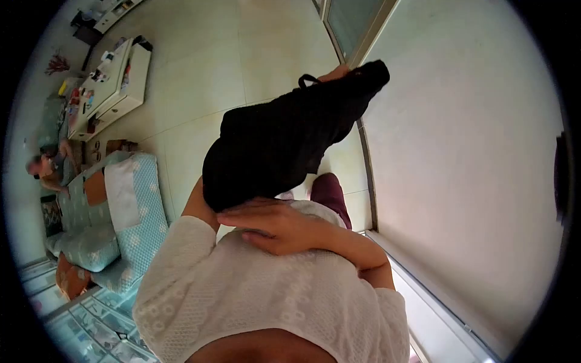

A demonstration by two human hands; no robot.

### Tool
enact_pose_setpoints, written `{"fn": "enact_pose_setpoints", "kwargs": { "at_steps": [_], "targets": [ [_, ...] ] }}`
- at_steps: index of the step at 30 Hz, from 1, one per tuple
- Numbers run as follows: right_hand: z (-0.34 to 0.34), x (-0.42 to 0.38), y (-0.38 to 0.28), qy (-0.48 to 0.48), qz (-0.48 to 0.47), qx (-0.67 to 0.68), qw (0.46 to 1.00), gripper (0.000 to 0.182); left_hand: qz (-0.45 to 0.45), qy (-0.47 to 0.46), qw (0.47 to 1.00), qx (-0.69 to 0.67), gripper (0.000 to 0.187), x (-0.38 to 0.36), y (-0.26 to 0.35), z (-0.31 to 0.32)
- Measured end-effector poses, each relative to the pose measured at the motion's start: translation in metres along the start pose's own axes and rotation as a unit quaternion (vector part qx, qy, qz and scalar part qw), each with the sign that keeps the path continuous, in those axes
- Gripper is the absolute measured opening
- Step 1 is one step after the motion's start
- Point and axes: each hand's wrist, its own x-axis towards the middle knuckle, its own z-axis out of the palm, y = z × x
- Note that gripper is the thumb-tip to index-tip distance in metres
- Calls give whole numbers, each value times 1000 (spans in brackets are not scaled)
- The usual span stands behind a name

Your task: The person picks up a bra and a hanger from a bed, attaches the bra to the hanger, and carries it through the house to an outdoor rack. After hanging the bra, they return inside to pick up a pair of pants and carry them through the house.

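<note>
A black garment point(272, 145) with a thin loop on its upper edge stretches along my left forearm and hides most of it. My left hand point(336, 74) shows only in part behind the garment's far end, where it holds the cloth; its fingertips are hidden. Across my waist lies my right forearm. My right hand point(275, 225) rests at the garment's near end, beside my left elbow, with its fingers stretched out flat. I wear a white textured top point(290, 290).
A pale wall point(466, 121) stands close on the right, next to a door frame point(369, 30). Light floor tiles point(200, 60) extend ahead. To the left are a patterned sofa point(142, 193), a seated person point(54, 166) and a white table point(112, 85) with several small items.
</note>
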Motion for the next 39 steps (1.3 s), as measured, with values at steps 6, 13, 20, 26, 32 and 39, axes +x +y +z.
{"fn": "enact_pose_setpoints", "kwargs": {
  "at_steps": [6,13,20,26,32,39],
  "targets": [
    [-142,-9,32,291,-73,-193,934,30,170,2,952,256,37,103,-47,-35],
    [-287,103,90,150,81,-466,868,37,124,40,927,351,21,203,-1,-109],
    [-343,147,169,274,181,-174,928,16,45,157,958,236,20,260,2,-172],
    [-446,241,212,464,79,308,827,18,59,267,956,-102,27,349,43,-257],
    [-533,336,243,464,56,334,819,18,78,277,936,-202,27,446,126,-321],
    [-626,457,323,450,104,332,822,16,90,186,978,-40,25,560,190,-392]
  ]
}}
